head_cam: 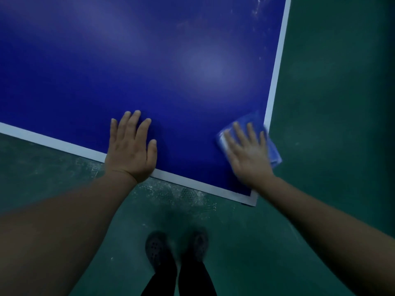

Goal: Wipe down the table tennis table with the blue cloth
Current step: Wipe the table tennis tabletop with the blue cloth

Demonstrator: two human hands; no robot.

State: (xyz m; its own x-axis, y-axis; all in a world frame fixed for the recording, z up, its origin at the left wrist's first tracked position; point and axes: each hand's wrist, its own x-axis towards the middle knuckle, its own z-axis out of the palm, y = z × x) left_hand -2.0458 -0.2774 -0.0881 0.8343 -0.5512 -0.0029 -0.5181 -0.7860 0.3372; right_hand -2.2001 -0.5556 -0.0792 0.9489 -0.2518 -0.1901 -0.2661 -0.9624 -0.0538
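Note:
The dark blue table tennis table (149, 60) with white border lines fills the upper left; its near right corner (253, 199) points toward me. My left hand (131, 146) lies flat, palm down, on the table beside the near edge, holding nothing. My right hand (248, 152) is spread flat on top of the folded blue cloth (275, 154), pressing it onto the table by the right edge near the corner. The hand and cloth are motion-blurred. Part of the cloth sticks out past the right edge line.
Green floor (331, 103) surrounds the table on the right and below, with scuffed pale marks near the table's edge. My two feet in dark shoes (177, 248) stand just in front of the corner. Faint whitish specks (256, 9) show on the table's far right.

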